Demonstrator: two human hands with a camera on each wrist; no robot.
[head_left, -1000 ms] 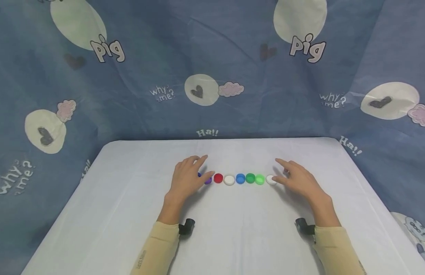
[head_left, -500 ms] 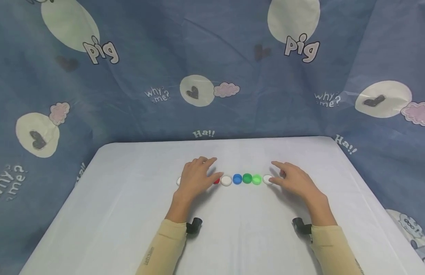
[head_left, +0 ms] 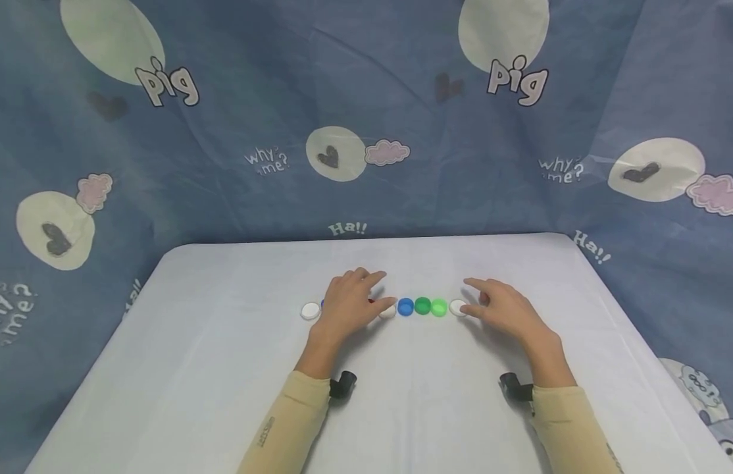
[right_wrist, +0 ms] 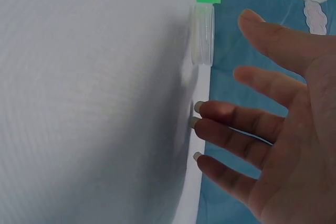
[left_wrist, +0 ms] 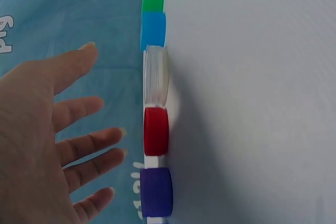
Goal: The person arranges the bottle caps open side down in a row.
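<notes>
A row of small round plastic caps lies across the white table. My left hand [head_left: 349, 306] hovers over its left part, fingers spread and holding nothing; its thumb is above a whitish cap [head_left: 387, 313]. Under that hand, the left wrist view shows a red cap [left_wrist: 156, 131] and a purple cap [left_wrist: 156, 192], mostly hidden from the head view. Blue [head_left: 405, 307], dark green [head_left: 422, 305] and light green [head_left: 439, 307] caps sit between the hands. Above the right-end whitish cap [head_left: 456, 307], my right hand [head_left: 508, 313] hovers with loosely bent fingers and nothing in them.
Another white cap [head_left: 310, 311] ends the row at the left, with a sliver of blue beside it. The white tabletop [head_left: 224, 368] reaches back to a blue printed cloth [head_left: 236, 197] hanging behind it. Dark wrist cameras [head_left: 343, 385] stick out from both sleeves.
My left hand has moved right along the row, from above the purple cap to above the red and whitish ones, uncovering the far-left white cap. The right hand stays almost still. The head view shifted slightly.
</notes>
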